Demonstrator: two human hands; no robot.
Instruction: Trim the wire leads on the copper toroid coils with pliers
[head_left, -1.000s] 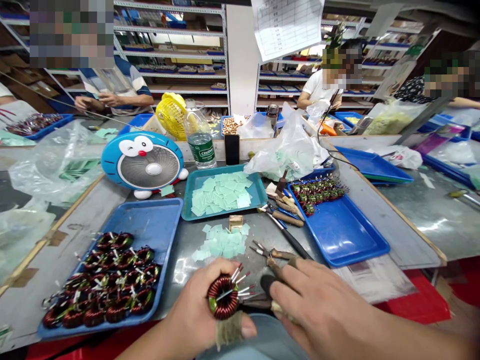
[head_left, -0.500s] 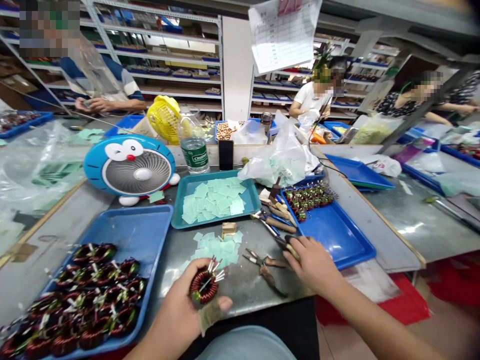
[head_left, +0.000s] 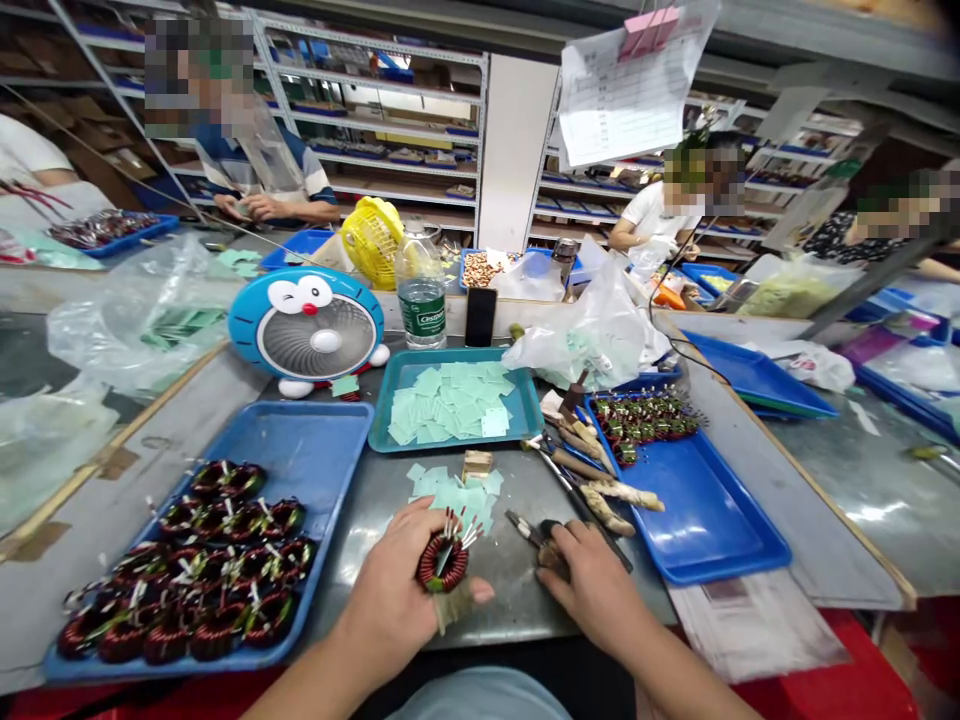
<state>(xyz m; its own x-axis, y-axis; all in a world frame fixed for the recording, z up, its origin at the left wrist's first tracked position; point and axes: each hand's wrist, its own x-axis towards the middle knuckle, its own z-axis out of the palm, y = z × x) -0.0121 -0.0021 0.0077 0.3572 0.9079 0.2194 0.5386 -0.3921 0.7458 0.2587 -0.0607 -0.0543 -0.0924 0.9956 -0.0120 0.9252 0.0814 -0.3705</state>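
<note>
My left hand holds a coil wound with dark red wire, its white-sleeved leads pointing up. A tan wrap covers part of my left thumb. To the right, my right hand is closed round the handles of the pliers, which lie low over the metal bench. Light green paper squares are scattered just beyond the coil, beside a small wooden block. More tools with wrapped handles lie beyond my right hand.
A blue tray of coils stands left. Ahead is a teal tray of green squares, with a cartoon fan and bottle behind. A second blue tray holds small coils at right. People sit across the bench.
My right hand has moved from the wrapped tool handles to the pliers on the bench and closed on them. A tool it held lies by the right tray. The view has shifted left.
</note>
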